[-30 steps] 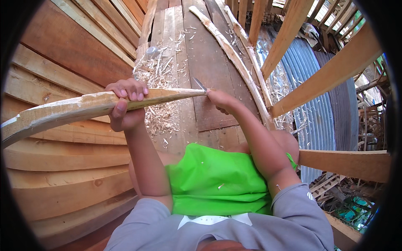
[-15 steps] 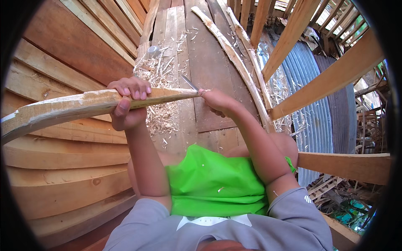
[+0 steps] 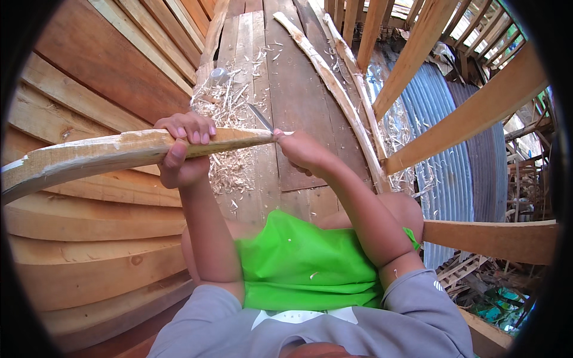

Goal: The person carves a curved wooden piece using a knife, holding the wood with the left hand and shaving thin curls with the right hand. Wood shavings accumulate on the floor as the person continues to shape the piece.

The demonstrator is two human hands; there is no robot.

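A long, curved wooden pole [image 3: 89, 156] stretches from the left rim to a tapered end near the middle. My left hand [image 3: 184, 143] wraps around it, thumb below and fingers over the top. At the tapered end, my right hand [image 3: 301, 150] is closed around a knife, its handle hidden in the fist. The knife's blade [image 3: 260, 117] points up and to the left, its base against the pole near the tip. A bright green cloth [image 3: 310, 256] covers my lap, with a few small shavings on it.
Wood shavings [image 3: 233, 170] lie on the plank floor [image 3: 298, 158] beyond my hands, beside a small clear cup [image 3: 218, 76]. Two pale peeled poles [image 3: 331, 77] lie further right. A board wall [image 3: 101, 215] stands at left; wooden railing posts [image 3: 471, 122] and corrugated metal sheets [image 3: 444, 155] at right.
My right hand has slid a little left along the pole's tapered end with the knife, and the blade has shifted left and up. My left hand stays in place on the pole.
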